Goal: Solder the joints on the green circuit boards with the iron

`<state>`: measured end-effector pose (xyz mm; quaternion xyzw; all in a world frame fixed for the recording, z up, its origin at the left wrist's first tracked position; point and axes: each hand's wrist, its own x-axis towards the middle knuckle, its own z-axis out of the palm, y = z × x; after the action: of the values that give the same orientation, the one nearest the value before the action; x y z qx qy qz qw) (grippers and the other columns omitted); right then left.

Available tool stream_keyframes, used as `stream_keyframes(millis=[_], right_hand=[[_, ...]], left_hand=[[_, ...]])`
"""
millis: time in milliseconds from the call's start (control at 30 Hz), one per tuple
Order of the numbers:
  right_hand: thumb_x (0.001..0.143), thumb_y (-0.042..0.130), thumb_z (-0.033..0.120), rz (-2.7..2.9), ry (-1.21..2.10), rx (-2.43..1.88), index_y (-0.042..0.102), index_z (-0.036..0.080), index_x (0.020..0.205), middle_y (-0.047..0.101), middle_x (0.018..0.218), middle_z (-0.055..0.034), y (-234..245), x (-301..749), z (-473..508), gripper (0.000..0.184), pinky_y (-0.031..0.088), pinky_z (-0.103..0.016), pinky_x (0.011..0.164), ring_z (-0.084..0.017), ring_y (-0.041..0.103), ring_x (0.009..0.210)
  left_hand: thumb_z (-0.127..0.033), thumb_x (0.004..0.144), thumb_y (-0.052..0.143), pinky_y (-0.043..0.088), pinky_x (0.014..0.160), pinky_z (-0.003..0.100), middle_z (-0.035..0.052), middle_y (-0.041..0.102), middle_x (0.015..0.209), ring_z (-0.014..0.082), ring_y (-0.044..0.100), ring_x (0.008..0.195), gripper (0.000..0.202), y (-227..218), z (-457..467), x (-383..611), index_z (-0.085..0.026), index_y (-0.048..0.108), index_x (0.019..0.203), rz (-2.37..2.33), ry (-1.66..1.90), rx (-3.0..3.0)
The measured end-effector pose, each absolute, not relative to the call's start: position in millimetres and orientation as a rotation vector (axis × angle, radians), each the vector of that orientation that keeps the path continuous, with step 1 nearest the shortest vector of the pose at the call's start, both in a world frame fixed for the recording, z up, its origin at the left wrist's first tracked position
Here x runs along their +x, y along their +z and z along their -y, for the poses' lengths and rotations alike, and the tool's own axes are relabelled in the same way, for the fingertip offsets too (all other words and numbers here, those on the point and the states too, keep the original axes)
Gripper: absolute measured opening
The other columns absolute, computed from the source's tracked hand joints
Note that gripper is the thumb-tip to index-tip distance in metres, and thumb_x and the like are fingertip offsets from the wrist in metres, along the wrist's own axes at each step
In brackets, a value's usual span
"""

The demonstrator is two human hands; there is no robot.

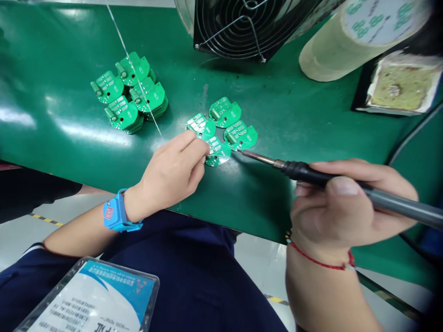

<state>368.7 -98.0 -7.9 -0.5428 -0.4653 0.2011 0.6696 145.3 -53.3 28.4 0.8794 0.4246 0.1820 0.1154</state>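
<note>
Four green circuit boards point(241, 136) lie close together on the green surface point(277, 103); I take them as the centre of the clock. The left hand point(173, 168) comes from eight o'clock, its fingers bent and close together at the nearest boards. What is between these fingers is hidden, so I cannot tell if they clamp something. A thin wire point(126, 50) runs down from eleven o'clock towards this hand. The right hand point(346, 207), at four o'clock, has its fingers clamped on a soldering iron point(309, 174). The iron's tip is at the boards' four o'clock edge; contact is not certain. Stacked boards point(119, 113) stand at ten o'clock, a fan point(242, 27) at one, a tape roll point(325, 57) at two.
</note>
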Motion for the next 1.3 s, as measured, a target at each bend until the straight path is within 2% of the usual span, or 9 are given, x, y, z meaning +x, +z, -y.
stream_keyframes(millis=[167,300,467,767,1033,1300], right_hand=[[0.073,0.065,0.025,1.017,0.455,-1.257,0.076,0.024,0.076,0.059,0.055,0.0034,-9.1,373.9,95.3,0.012,0.031,-0.027,0.034,-0.01,0.048,0.04],[0.076,0.063,0.021,1.084,0.481,-1.297,0.076,0.025,0.08,0.056,0.051,0.0053,-7.2,373.8,97.0,0.014,0.038,-0.028,0.039,-0.01,0.049,0.041],[0.078,0.062,0.022,1.115,0.51,-1.349,0.074,0.024,0.08,0.055,0.052,0.0052,-4.6,371.5,97.9,0.012,0.041,-0.029,0.043,-0.012,0.053,0.045],[0.078,0.063,0.023,1.102,0.522,-1.346,0.074,0.023,0.08,0.057,0.054,0.0055,-5.7,372.2,98.0,0.011,0.039,-0.028,0.043,-0.011,0.053,0.046],[0.077,0.065,0.023,1.102,0.527,-1.327,0.075,0.023,0.08,0.057,0.052,0.0058,-6.8,372.2,97.7,0.011,0.038,-0.029,0.043,-0.011,0.053,0.045],[0.079,0.063,0.024,1.087,0.483,-1.347,0.075,0.023,0.084,0.057,0.054,0.0059,-6.8,370.1,97.2,0.013,0.041,-0.028,0.042,-0.01,0.054,0.046]], left_hand=[[-0.018,0.094,0.045,0.043,0.072,0.036,0.0043,0.058,0.083,0.0212,0.056,0.082,0.018,21.7,44.3,160.1,-0.02,0.059,0.084,-1.341,0.529,2.725],[-0.018,0.093,0.047,0.042,0.079,0.041,0.0033,0.056,0.085,0.0226,0.056,0.086,0.014,17.5,38.9,166.5,-0.02,0.058,0.085,-1.378,0.577,2.707],[-0.018,0.094,0.048,0.041,0.082,0.041,0.003,0.056,0.084,0.0229,0.057,0.087,0.014,17.8,36.4,169.1,-0.02,0.058,0.084,-1.388,0.576,2.716],[-0.015,0.094,0.047,0.038,0.085,0.042,0.0051,0.056,0.087,0.0257,0.056,0.093,0.015,16.6,34.9,176.9,-0.018,0.058,0.084,-1.36,0.469,2.633],[-0.017,0.095,0.046,0.04,0.085,0.041,0.0034,0.055,0.084,0.0228,0.054,0.09,0.019,13.1,34.6,180.4,-0.02,0.059,0.082,-1.288,0.439,2.674],[-0.02,0.099,0.039,0.04,0.089,0.044,0.0043,0.055,0.086,0.0224,0.054,0.092,0.027,16.9,31.4,185.5,-0.02,0.06,0.083,-1.328,0.344,2.719]])
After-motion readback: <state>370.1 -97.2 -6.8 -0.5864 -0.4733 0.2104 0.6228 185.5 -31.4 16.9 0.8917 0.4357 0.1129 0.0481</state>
